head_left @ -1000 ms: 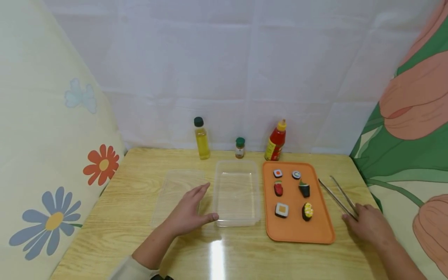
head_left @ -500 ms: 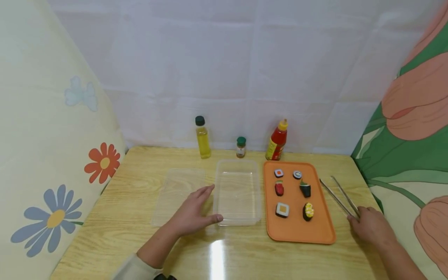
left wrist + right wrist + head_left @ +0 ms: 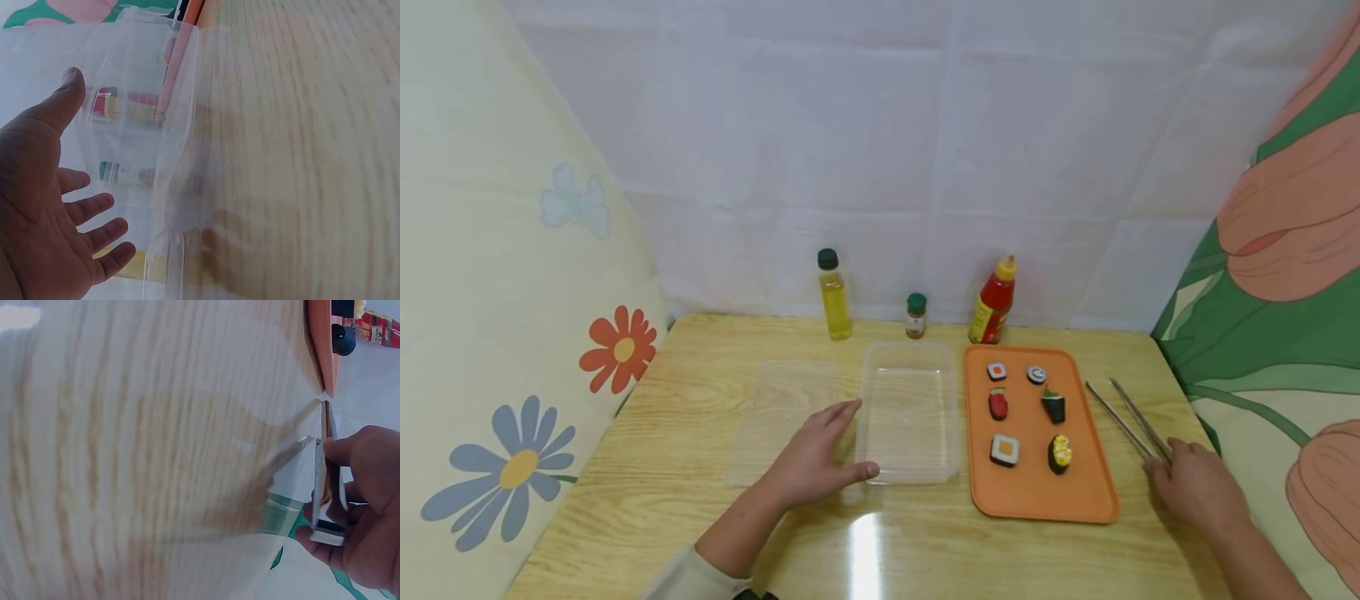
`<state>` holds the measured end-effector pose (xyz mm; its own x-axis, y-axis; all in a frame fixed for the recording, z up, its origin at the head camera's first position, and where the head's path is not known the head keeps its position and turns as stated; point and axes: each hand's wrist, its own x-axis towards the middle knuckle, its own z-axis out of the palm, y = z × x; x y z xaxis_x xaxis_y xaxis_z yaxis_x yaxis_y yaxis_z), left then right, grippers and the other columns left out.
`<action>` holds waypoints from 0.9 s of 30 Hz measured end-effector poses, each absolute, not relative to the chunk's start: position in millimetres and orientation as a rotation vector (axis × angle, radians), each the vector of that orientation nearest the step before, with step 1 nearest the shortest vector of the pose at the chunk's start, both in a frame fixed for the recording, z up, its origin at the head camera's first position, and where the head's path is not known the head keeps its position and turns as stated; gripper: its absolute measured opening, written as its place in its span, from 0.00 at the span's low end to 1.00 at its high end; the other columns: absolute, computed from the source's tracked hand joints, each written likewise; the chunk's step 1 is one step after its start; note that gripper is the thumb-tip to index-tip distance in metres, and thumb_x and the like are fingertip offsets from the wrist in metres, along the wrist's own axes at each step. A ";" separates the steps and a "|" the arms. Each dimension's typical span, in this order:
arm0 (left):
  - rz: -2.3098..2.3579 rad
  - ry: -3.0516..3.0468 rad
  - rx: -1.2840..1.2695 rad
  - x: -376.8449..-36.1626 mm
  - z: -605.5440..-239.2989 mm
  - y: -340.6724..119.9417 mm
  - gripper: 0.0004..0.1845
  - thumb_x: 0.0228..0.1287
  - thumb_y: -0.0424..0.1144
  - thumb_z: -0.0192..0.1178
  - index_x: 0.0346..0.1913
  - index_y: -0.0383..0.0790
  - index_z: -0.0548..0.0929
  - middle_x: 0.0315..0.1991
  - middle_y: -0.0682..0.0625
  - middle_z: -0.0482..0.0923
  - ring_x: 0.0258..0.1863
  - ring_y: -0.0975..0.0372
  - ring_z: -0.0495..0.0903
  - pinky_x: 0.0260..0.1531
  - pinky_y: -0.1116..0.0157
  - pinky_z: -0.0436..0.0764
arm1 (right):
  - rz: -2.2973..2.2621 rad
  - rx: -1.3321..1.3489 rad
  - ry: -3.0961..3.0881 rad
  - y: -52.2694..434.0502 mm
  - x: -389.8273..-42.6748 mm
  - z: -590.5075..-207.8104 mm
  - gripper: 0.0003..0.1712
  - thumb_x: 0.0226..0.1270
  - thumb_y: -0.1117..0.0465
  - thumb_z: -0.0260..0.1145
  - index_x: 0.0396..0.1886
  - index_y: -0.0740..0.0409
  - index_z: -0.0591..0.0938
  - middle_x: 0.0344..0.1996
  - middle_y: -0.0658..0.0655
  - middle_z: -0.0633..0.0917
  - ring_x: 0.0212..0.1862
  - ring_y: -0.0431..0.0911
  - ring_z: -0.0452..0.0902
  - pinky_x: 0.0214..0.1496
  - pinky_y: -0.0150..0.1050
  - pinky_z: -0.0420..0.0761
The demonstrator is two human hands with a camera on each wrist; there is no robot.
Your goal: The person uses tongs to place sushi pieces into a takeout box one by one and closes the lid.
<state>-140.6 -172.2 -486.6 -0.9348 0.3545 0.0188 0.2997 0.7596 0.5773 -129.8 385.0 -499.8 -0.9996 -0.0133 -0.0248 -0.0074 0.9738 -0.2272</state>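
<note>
My right hand point(image 3: 1201, 490) grips a pair of metal tongs point(image 3: 1129, 421) by the closed end, right of an orange tray point(image 3: 1030, 496); the right wrist view shows fingers and thumb around the tongs point(image 3: 328, 481). On that tray lie several sushi pieces, among them one topped with yellow corn point(image 3: 1060, 453) and a square one point(image 3: 1004, 450). My left hand point(image 3: 811, 462) is spread at the left side of a clear plastic box point(image 3: 910, 417), thumb by its near corner. In the left wrist view the left hand point(image 3: 56, 194) has its fingers extended and holds nothing.
Left of the box a clear lid point(image 3: 775, 408) lies flat, partly behind the left hand. Along the back edge stand an oil bottle point(image 3: 835, 300), a small green-capped jar point(image 3: 916, 317) and a red sauce bottle point(image 3: 994, 304). A white cloth point(image 3: 820, 150) hangs behind the table.
The left hand has shifted slightly right toward the box. The right hand has drawn the tongs' arms a little closer together. The tray, box and bottles stay put.
</note>
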 end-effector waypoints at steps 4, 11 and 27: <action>0.921 2.858 0.530 -140.6 -487.0 -172.7 0.57 0.58 0.69 0.70 0.82 0.43 0.59 0.77 0.36 0.61 0.74 0.37 0.62 0.68 0.36 0.66 | -0.374 0.006 3.107 381.7 -128.2 -497.5 0.34 0.80 0.53 0.58 0.59 0.88 0.71 0.49 0.86 0.75 0.51 0.79 0.73 0.51 0.70 0.75; 0.932 2.856 0.536 -140.5 -487.6 -173.3 0.57 0.58 0.70 0.69 0.83 0.43 0.59 0.78 0.36 0.61 0.75 0.37 0.62 0.68 0.36 0.66 | -0.394 -0.017 3.180 376.6 -125.5 -495.9 0.32 0.81 0.54 0.60 0.59 0.86 0.73 0.49 0.85 0.75 0.50 0.79 0.74 0.49 0.70 0.76; 0.928 2.861 0.538 -140.8 -487.0 -172.8 0.57 0.58 0.69 0.69 0.82 0.43 0.59 0.78 0.37 0.61 0.75 0.37 0.62 0.68 0.36 0.65 | -0.541 0.008 3.182 377.6 -125.1 -498.6 0.40 0.80 0.47 0.61 0.61 0.88 0.70 0.52 0.86 0.73 0.52 0.80 0.72 0.52 0.72 0.74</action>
<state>-140.8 -172.8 -487.0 -0.9344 0.3552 0.0259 0.3028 0.7539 0.5831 -125.1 377.6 -498.6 -0.9963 0.0193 0.0837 -0.0094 0.9439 -0.3300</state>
